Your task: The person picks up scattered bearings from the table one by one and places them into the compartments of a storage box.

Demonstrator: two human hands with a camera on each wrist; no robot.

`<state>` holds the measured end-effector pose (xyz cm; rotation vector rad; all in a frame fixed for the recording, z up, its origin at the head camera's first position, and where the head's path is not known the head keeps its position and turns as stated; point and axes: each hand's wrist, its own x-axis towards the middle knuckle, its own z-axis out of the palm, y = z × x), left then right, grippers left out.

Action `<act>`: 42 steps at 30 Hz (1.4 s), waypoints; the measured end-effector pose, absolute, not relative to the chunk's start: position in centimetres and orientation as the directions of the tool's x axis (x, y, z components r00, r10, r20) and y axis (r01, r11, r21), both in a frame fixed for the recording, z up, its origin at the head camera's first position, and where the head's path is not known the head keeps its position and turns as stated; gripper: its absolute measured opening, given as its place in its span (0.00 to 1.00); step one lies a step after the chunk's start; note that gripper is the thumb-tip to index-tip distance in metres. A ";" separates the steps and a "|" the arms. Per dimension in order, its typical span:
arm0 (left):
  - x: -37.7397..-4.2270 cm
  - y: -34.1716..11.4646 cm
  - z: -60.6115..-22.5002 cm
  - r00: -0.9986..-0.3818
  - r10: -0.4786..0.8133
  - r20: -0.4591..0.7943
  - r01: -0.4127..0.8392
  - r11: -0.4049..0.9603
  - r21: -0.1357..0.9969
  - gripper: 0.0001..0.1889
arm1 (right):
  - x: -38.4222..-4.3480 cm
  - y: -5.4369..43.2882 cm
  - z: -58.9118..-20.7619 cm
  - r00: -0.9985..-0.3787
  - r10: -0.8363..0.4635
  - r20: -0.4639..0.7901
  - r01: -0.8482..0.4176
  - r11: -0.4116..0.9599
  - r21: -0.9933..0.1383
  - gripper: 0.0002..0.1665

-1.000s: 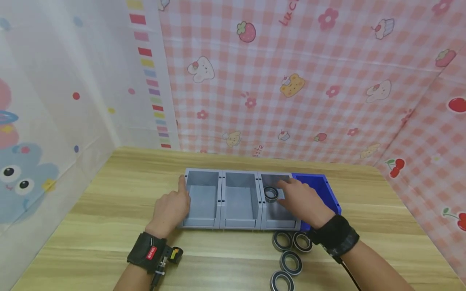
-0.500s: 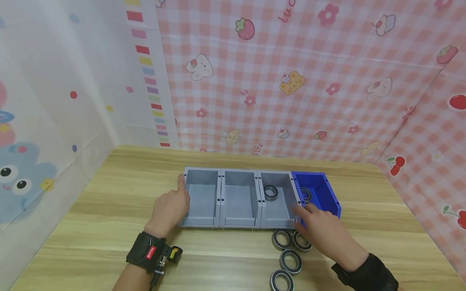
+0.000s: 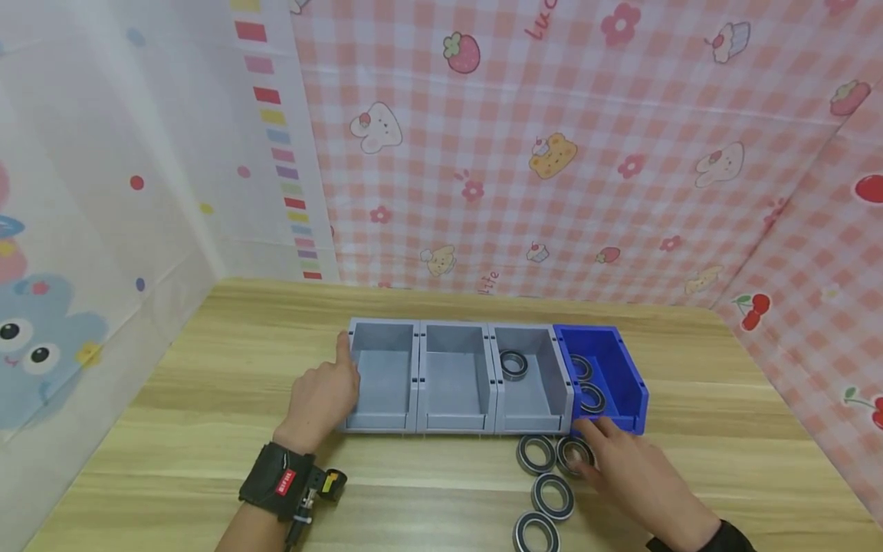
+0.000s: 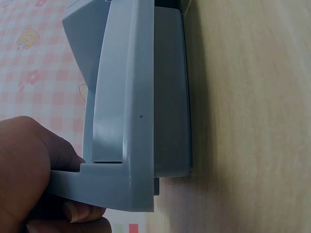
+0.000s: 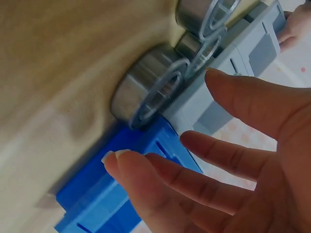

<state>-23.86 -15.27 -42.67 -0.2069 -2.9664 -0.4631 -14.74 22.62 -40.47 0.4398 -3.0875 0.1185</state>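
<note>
My left hand (image 3: 323, 397) grips the outer left wall of the leftmost grey bin (image 3: 382, 421); in the left wrist view its thumb and fingers lie on either side of that bin's wall (image 4: 99, 187). My right hand (image 3: 631, 471) hovers with parted fingers at a ball bearing (image 3: 585, 464) just in front of the blue bin (image 3: 638, 402). In the right wrist view a gap shows between its fingers and this bearing (image 5: 146, 90). One bearing (image 3: 513, 377) lies in the third grey bin (image 3: 527, 423). Two more, a rear bearing (image 3: 587, 369) and a front bearing (image 3: 601, 399), are in the blue bin.
The middle grey bin (image 3: 455, 422) stands between the other grey ones, all in one row with the blue bin. On the wooden table (image 3: 414, 491), more bearings (image 3: 567, 498) lie in a loose line towards the front edge. Patterned cloth (image 3: 428, 169) hangs behind.
My right hand has left the third grey bin, where the bearing stays, and has come back and right to the bearing before the blue bin. The left hand keeps its place.
</note>
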 end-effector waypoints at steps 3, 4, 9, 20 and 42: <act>-23.9 -15.2 -42.7 -0.982 0.115 0.147 0.154 0.944 0.293 0.30 | -14.6 22.6 -40.8 -0.961 -0.275 0.018 -0.276 0.958 -0.079 0.27; -23.9 -15.2 -42.7 -0.982 0.116 0.148 0.155 0.943 0.293 0.31 | -14.6 22.6 -40.9 -0.962 -0.274 0.015 -0.274 0.958 -0.083 0.28; -24.0 -15.2 -42.7 -0.980 0.118 0.158 0.160 0.945 0.286 0.31 | -14.5 22.5 -41.3 -0.949 -0.310 0.050 -0.314 0.946 -0.086 0.28; -24.0 -15.3 -42.6 -0.976 0.132 0.172 0.176 0.946 0.272 0.30 | -14.4 22.2 -41.9 -0.947 -0.319 0.026 -0.320 0.940 -0.121 0.26; -23.8 -15.3 -42.7 -0.980 0.119 0.162 0.161 0.948 0.276 0.30 | -14.6 21.9 -42.1 -0.949 -0.300 -0.093 -0.284 0.947 -0.152 0.23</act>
